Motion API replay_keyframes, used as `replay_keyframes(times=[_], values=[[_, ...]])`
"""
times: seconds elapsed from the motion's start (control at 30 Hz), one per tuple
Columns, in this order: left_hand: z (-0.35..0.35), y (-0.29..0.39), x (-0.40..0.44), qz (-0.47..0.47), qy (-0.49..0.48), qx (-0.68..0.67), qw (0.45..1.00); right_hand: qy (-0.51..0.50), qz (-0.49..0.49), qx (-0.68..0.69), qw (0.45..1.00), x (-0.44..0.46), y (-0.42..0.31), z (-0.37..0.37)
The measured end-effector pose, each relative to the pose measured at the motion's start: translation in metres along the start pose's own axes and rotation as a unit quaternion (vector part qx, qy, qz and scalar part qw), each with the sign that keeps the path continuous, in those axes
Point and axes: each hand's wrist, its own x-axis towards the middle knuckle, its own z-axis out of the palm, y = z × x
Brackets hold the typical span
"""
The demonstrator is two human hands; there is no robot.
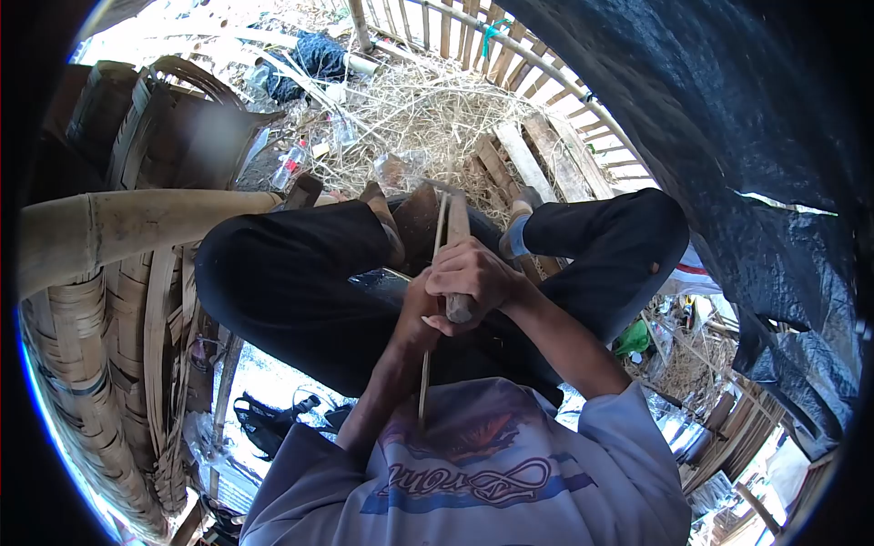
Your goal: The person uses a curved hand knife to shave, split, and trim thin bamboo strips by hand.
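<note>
My right hand [473, 273] is wrapped around a thick wooden handle [458, 223], whose butt end pokes out below the fingers. At the handle's far end is a thin grey part, perhaps a blade, blurred. Close against it on the left, my left hand [421, 305] is closed on a thin bamboo strip [424, 373]. The strip runs lengthwise beside the handle, from its far end back to my shirt. Some of the left fingers are hidden behind the right hand. Both hands are between my spread knees, above my lap.
A thick bamboo pole [146, 223] lies across the left, by woven bamboo panels [82, 364]. Ahead, shavings [419, 114] litter the ground near a plastic bottle [291, 162] and wooden planks [523, 159]. A bamboo fence [519, 45] and dark plastic sheeting [710, 118] border the right.
</note>
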Motion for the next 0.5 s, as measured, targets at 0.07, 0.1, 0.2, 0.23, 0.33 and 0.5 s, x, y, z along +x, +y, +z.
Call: replay_keyframes(times=[0.07, 0.1, 0.2, 0.23, 0.33, 0.5], values=[[0.001, -0.001, -0.009, -0.145, -0.039, -0.137, 0.979, -0.001, 0.015, -0.013, 1.000, -0.006, 0.009, -0.001], [0.004, 0.009, -0.009, -0.145, -0.044, -0.133, 0.979, -0.008, 0.028, -0.027, 0.999, -0.008, 0.012, -0.003], [0.010, 0.020, -0.003, -0.226, 0.005, -0.184, 0.957, 0.001, 0.025, -0.024, 0.999, -0.013, 0.016, -0.004], [0.007, 0.016, -0.002, -0.242, -0.001, -0.211, 0.947, 0.004, 0.018, -0.013, 1.000, -0.013, 0.018, -0.004], [0.007, 0.017, -0.008, -0.278, 0.012, -0.236, 0.931, 0.001, 0.026, -0.061, 0.998, -0.016, 0.026, -0.011], [0.011, 0.014, -0.013, -0.286, 0.015, -0.222, 0.932, 0.012, -0.008, -0.040, 0.999, -0.012, 0.016, -0.011]])
